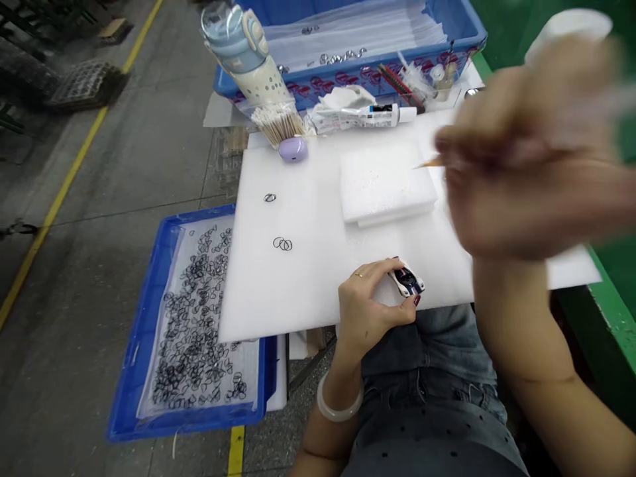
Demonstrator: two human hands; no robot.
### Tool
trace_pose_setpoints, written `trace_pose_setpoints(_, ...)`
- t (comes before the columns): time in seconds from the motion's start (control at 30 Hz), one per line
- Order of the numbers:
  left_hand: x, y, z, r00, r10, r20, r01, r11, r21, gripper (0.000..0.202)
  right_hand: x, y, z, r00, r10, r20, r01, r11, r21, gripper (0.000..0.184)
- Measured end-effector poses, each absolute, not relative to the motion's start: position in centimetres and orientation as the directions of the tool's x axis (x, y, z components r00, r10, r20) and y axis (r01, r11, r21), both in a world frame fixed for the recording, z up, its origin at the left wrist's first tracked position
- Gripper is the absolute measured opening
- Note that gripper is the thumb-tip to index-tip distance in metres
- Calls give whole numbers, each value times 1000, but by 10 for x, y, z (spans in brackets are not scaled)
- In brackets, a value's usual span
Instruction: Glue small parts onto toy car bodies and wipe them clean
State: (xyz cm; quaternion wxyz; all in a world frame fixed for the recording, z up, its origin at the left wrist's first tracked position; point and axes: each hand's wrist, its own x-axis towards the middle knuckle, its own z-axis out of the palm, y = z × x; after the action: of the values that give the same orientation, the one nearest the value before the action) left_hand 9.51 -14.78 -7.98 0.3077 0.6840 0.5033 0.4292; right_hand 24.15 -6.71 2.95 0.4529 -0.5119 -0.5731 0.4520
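Observation:
My left hand (370, 301) is closed on a small toy car (407, 279), pinched between thumb and fingers at the front edge of a white foam sheet (303, 285). The car is white with dark blue. Raised close to the camera, my right hand (527, 152) is blurred. From its closed fingers sticks the tan pointed tip of a thin tool (428, 163); the exact kind cannot be made out. This tip hangs over or near a smaller white foam block (387, 185). Black rings (283, 244) lie on the sheet, left of the block.
Behind stand a bottle (248, 59), cotton swabs (278, 122), a purple case (293, 150), a white tube (387, 115) and a blue bin (348, 63). Lower left is a blue tray (136, 358) of black rings. A white round object (571, 26) sits upper right.

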Motion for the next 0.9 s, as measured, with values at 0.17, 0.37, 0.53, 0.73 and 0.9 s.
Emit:
trace_pose_setpoints(0.17, 88, -148, -82, 221, 922, 317, 437, -385, 813, 43, 238, -24, -11, -89, 970, 228, 14, 230, -973, 56)
trace_pose_setpoints(0.37, 87, -151, -86, 323, 872, 368, 469, -485, 738, 40, 320, -73, -10, 222, 887, 405, 314, 329, -891, 25)
trace_pose_setpoints(0.53, 90, -151, -87, 353, 873, 335, 489, -478, 730, 40, 340, -72, -39, 100, 948, 301, 796, 105, -596, 21)
trace_pose_setpoints(0.73, 75, -151, -75, 326, 898, 297, 427, -420, 801, 48, 336, -75, -51, 92, 952, 291, 820, 93, -565, 20)
trace_pose_setpoints(0.9, 17, -131, -67, 4, 946, 323, 575, -266, 774, 24, 361, -85, -42, 316, 943, 107, 604, -113, -789, 24)
